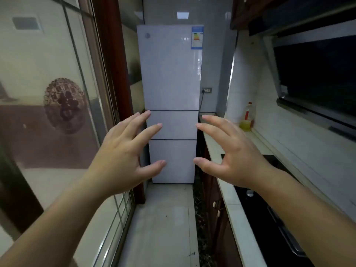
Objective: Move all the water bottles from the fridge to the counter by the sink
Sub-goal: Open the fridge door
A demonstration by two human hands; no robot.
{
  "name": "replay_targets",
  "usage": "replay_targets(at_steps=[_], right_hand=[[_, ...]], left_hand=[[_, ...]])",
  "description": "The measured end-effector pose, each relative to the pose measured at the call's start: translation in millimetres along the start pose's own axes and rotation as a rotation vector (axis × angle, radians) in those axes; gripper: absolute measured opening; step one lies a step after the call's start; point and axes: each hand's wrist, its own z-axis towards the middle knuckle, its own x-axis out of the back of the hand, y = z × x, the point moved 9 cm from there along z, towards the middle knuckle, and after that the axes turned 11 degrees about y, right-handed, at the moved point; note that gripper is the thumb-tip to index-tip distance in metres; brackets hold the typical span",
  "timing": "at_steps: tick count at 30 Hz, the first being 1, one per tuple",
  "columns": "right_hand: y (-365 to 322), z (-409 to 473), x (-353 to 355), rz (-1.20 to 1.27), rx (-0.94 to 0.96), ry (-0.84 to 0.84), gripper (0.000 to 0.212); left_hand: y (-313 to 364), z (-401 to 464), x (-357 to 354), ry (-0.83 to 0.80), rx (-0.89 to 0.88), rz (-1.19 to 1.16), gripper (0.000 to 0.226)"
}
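Water bottles are staying hidden, presumably behind the closed doors of the fridge [170, 97], a tall, glossy, pale three-door slab standing well ahead of both hands. They will likely be heavy when full, smooth and slippery; gripping mid-body seems wisest. The left hand [117, 157] and right hand [231, 155] are hovering spread, holding nothing. The speckled stone counter [229, 191] is running along beside the right hand.

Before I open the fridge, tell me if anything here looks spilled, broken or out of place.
Nothing stands out. The fridge stands straight with all three doors closed. An oil bottle stands upright on the counter. Dark specks dot the floor, but I see no puddle. Both the left hand and right hand are empty.
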Motion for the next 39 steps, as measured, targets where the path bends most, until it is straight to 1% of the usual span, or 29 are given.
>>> replay_targets(at_steps=[5,9,14,18,23,26,31,36,39], right_hand=[[5,36,-46,-0.023,-0.038,0.009,0.072],[0,70,-84,-0.042,-0.029,0.027,0.071],[-3,98,-128,-0.089,-0.044,0.012,0.072],[-1,118,-157,-0.101,-0.035,-0.004,0.071],[13,136,-181,-0.105,-0.017,-0.002,0.071],[36,141,-191,-0.103,-0.032,-0.002,0.071],[99,150,-213,-0.092,-0.061,-0.011,0.071],[173,169,-240,-0.041,-0.058,-0.012,0.072],[217,184,-254,-0.048,-0.040,-0.053,0.073]], left_hand=[[-53,9,-31,-0.012,-0.010,-0.048,0.079],[-101,19,-48,-0.004,-0.036,-0.059,0.079],[-155,30,-66,-0.007,-0.021,-0.077,0.079],[-186,37,-77,0.003,-0.015,-0.094,0.079],[-206,52,-97,0.033,-0.014,-0.129,0.078],[-210,66,-117,0.053,-0.017,-0.152,0.079],[-208,99,-172,0.017,-0.052,-0.107,0.080],[-208,139,-231,-0.036,-0.002,-0.056,0.080],[-205,171,-267,-0.046,0.009,-0.036,0.079]])
